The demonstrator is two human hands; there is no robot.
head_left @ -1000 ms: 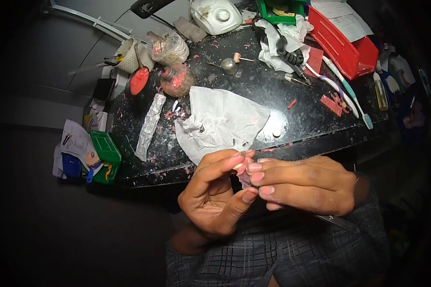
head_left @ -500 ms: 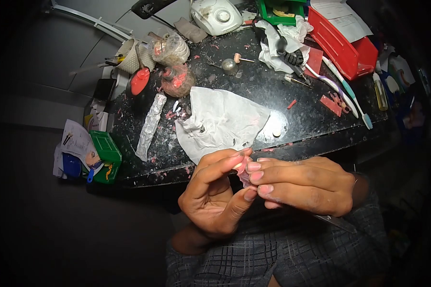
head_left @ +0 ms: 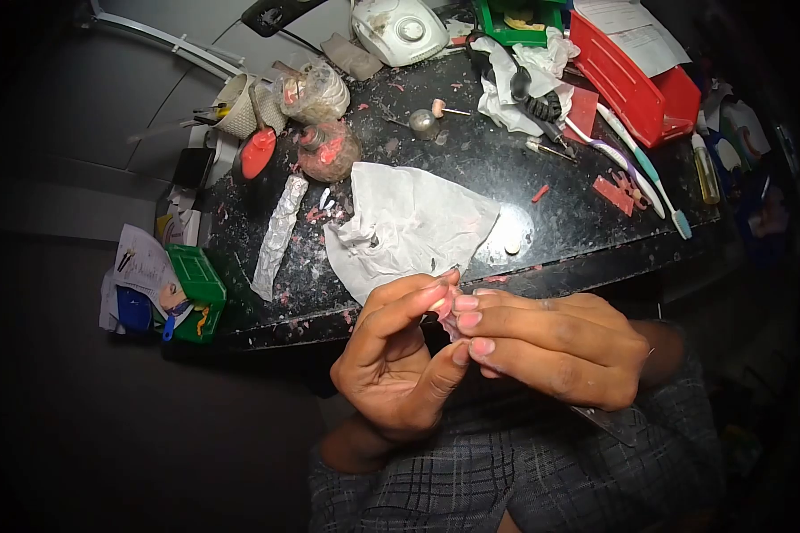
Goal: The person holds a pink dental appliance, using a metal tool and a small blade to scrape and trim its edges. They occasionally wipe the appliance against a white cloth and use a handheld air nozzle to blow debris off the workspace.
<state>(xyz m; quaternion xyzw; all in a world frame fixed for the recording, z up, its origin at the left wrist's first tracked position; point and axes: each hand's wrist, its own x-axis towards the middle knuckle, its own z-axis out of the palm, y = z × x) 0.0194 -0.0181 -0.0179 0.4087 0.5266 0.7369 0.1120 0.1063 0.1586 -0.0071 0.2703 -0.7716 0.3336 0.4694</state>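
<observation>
Between my two hands is a small pink denture piece (head_left: 452,327), with a pale tooth-like spot at its upper left edge. My left hand (head_left: 398,355) pinches it between thumb and fingertips. From the other side, my right hand (head_left: 560,346) presses its bunched fingertips against the same piece and covers much of it. A flat metal blade (head_left: 609,426) sticks out beneath my right palm; its other end is hidden, so how it is held does not show. Just beyond the fingers lies a crumpled white cloth or paper (head_left: 418,218) on the bench.
The black bench (head_left: 400,115) is scattered with pink scraps. On the left are a foil-wrapped stick (head_left: 280,235), a red-coated spoon (head_left: 258,153) and a green bin (head_left: 196,289). Toothbrushes (head_left: 636,160) and a red bin (head_left: 627,84) stand to the right.
Both hands have shifted very slightly left, still holding the pink piece. The blade under the right palm has swung a little left and down.
</observation>
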